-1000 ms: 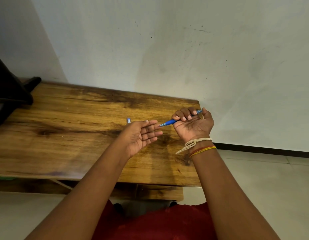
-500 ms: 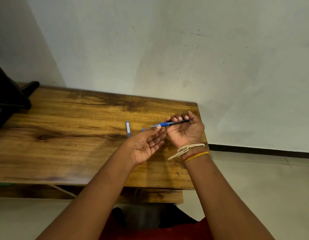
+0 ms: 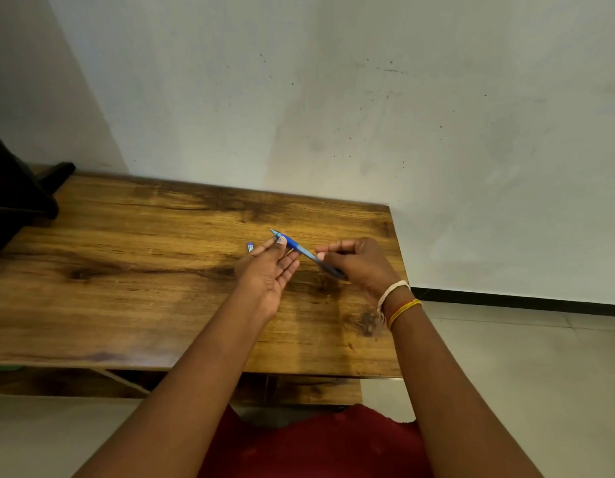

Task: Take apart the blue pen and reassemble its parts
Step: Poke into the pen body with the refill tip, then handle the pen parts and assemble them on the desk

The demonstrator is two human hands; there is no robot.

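**Pen turned tip-outward, left fingers at the front end**

Head view: the right hand is clenched around the rear of the blue pen, which a second ago pointed left and level — now its tip angles up and away over the table. The left hand, palm open, has come up to touch the front section with its fingertips, not gripping. A small blue piece lies on the table just beside — likely a part already removed, so the tip looks next.

Wooden table against pale speckled wall. Black baseboard along light tiled floor. Dark furniture at left edge.
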